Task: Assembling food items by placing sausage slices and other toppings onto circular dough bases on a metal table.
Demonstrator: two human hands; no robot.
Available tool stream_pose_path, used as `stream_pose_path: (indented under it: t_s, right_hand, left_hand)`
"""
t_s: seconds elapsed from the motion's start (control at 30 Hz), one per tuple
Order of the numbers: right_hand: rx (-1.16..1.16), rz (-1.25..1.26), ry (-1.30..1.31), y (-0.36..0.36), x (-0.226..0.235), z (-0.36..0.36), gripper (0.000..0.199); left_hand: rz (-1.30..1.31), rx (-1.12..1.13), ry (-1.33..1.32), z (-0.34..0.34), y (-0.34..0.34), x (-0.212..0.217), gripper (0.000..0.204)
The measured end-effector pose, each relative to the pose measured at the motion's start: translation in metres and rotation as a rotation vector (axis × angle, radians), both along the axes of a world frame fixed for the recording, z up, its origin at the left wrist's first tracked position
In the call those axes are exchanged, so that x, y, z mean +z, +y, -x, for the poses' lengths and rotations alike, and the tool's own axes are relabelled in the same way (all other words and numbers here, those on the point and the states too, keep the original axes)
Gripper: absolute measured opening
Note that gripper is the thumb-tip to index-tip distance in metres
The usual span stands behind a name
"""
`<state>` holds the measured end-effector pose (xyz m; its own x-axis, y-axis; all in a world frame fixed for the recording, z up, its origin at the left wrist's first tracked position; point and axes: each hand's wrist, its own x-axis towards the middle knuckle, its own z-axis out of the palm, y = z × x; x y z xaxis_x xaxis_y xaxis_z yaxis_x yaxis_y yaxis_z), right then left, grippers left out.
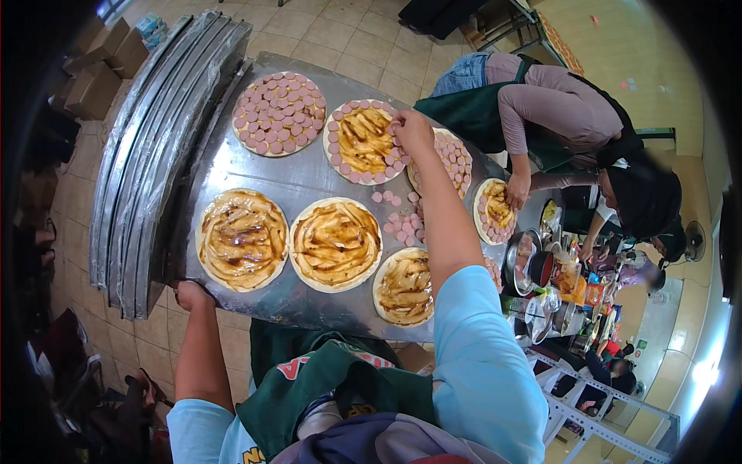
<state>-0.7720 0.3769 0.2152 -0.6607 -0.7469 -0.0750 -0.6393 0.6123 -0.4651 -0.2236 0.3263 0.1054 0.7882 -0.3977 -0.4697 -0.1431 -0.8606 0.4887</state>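
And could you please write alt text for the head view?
A person's right hand is at the rim of a sauced dough round, ringed with sausage slices, on a metal table; the left hand is by the table's near left corner. A co-worker leans over another round.

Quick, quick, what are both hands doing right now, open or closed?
Left hand: by the metal table, partly hidden; grip can't be told.
Right hand: at a partly topped pizza's rim; whether it's closed on anything can't be told.

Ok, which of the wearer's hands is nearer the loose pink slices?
Right: the right hand is beyond the loose slices, at a partly topped base; the left hand is farther left, at the table edge.
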Motion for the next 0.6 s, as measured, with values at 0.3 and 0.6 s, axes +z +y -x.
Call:
stream_pose_path:
  t_s: [0.3, 0.6]
  right_hand:
    - [0.045, 0.157, 0.184, -0.006, -0.008, 0.002, 0.012]
    - [0.064, 0.089, 0.389, -0.003, -0.011, 0.005, 0.014]
  left_hand:
    - [-0.054, -0.094, -0.064, -0.01, -0.001, -0.012, 0.057]
    - [0.0, -0.04, -0.031, 0.01, 0.001, 0.001, 0.052]
